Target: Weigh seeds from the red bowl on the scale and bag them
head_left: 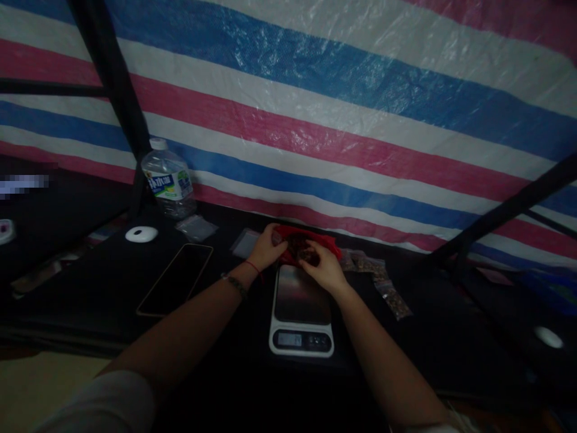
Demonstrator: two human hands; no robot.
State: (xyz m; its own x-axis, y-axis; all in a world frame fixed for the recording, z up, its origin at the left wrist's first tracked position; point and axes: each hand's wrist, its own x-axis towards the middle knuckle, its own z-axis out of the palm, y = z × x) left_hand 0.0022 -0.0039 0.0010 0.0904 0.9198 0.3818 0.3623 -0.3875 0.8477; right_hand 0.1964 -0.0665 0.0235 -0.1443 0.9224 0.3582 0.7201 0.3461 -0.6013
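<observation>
Behind the scale, a red plastic bag [331, 243] lies spread around a pile of dark brown bits [296, 243]. My left hand [269, 248] is closed at the bag's left edge, thumb toward the pile. Over the right side of the pile, my right hand [325, 267] has its fingers curled together among the bits; what they pinch is too dark to make out. Just in front of both hands stands a white digital kitchen scale [302, 294] with a bare metal plate and a lit display.
Several small filled zip bags [393, 297] lie to the right. Clear empty bags [246, 242], a phone [178, 279], a white oval object [141, 234] and a large plastic bottle [169, 180] are on the left. A striped tarp [315, 138] hangs behind; dark frame bars [110, 78] flank it.
</observation>
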